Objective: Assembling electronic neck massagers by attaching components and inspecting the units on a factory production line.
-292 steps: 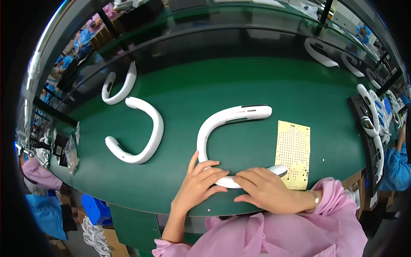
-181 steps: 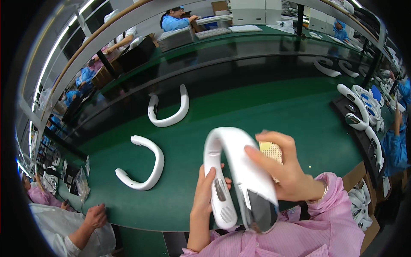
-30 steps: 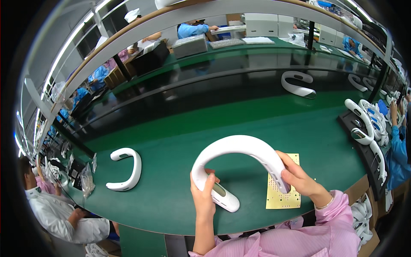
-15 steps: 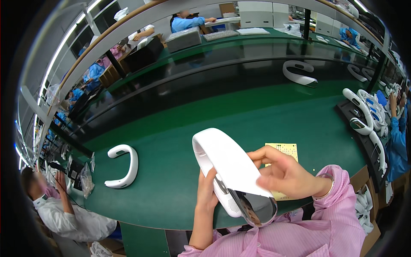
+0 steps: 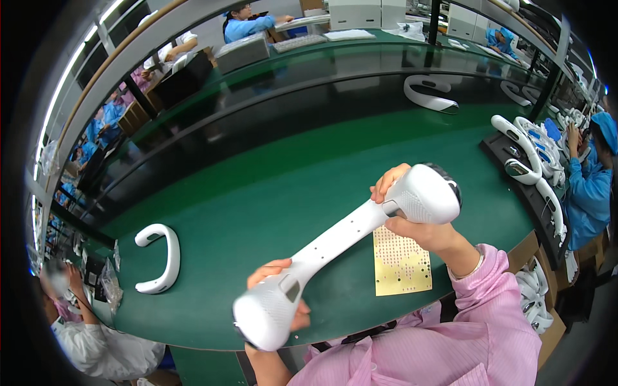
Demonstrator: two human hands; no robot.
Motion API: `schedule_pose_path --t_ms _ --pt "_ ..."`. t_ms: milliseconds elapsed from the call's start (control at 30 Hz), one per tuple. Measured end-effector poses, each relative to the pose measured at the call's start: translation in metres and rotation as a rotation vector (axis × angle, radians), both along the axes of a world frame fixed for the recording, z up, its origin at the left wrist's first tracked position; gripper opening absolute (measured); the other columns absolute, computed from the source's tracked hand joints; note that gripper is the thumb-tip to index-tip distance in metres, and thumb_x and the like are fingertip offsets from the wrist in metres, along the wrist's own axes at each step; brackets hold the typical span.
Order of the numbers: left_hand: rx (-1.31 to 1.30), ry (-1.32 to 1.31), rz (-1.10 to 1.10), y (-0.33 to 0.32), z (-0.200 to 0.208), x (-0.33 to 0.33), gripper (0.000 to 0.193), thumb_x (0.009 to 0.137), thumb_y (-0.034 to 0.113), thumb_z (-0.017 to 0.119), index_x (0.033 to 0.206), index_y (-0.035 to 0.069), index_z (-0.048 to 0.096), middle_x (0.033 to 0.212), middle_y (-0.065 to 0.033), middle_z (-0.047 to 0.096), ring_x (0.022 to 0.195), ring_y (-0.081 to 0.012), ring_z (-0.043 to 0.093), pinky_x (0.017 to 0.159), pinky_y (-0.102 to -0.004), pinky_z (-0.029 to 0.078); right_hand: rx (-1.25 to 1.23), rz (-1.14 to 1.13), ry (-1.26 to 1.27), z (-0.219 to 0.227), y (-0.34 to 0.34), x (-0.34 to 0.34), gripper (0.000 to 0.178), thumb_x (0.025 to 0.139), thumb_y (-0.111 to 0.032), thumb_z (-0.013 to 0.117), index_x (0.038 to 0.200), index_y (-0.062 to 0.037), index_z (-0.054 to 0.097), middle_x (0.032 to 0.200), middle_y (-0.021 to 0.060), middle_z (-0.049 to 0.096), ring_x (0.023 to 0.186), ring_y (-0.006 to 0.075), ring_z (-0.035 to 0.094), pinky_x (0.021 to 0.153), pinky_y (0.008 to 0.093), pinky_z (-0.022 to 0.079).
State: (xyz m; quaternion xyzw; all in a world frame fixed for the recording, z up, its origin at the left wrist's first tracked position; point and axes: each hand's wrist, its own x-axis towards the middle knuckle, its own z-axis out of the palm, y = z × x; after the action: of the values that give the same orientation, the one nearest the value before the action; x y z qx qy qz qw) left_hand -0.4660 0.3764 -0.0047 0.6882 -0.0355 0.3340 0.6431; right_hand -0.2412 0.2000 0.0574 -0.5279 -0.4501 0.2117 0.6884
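A white U-shaped neckband device (image 5: 341,239) is held in front of my body above the green table, tilted from lower left to upper right. Its thick ends carry dotted grille patches and dark glossy tips, and small dark holes dot the band. My left hand (image 5: 278,273) is wrapped around the lower left end, fingers on both sides. My right hand (image 5: 421,233) grips the upper right end, fingers behind and thumb below. Beneath the right end, a yellow sheet (image 5: 404,267) with printed rows of marks lies on the table.
Another white neckband (image 5: 172,260) lies at the left, and one (image 5: 430,96) stands at the back. A black tray (image 5: 531,183) with several white parts sits at the right edge. Below it, a cardboard box (image 5: 547,315) holds white pieces. Co-workers sit at left, right and behind.
The neckband has been turned from upright to slanting sideways, its grilles now facing up. My right hand has moved from its side onto one end; my left hand has shifted left to the other.
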Motion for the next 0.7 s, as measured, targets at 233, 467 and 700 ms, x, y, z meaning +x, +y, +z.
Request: schedule_pose_path --t_ms 233,467,700 --pt "-0.088 0.037 0.294 -0.003 0.007 -0.004 0.072 0.059 0.035 0.085 0.112 0.000 0.050 0.105 -0.0113 0.054 0.101 -0.0247 0.054 0.081 -0.0378 0.045 -0.119 -0.022 0.053 0.010 0.000 -0.010 0.041 0.070 -0.005 0.066 0.107 -0.0059 0.048 0.093 0.0062 0.052 0.093 0.0167 0.053 0.085 0.0331 0.043" --pt "-1.041 -0.040 0.021 0.002 0.007 0.026 0.058 0.093 0.056 0.039 0.101 -0.001 0.047 0.078 -0.0048 0.047 0.048 -0.0101 0.039 0.040 -0.0226 0.034 -0.376 0.232 0.658 0.020 0.017 -0.012 0.044 0.093 -0.049 0.046 0.106 -0.0072 0.045 0.083 -0.0004 0.050 0.073 0.0083 0.053 0.070 0.0291 0.051" --pt "-1.200 0.043 0.001 0.015 -0.001 0.029 0.061 0.092 0.059 0.037 0.100 -0.001 0.047 0.070 -0.0045 0.047 0.045 -0.0110 0.038 0.038 -0.0236 0.035 -0.391 0.214 0.761 0.011 0.025 -0.014 0.039 0.096 -0.044 0.043 0.105 -0.0063 0.050 0.083 0.0015 0.053 0.075 0.0103 0.056 0.068 0.0311 0.053"
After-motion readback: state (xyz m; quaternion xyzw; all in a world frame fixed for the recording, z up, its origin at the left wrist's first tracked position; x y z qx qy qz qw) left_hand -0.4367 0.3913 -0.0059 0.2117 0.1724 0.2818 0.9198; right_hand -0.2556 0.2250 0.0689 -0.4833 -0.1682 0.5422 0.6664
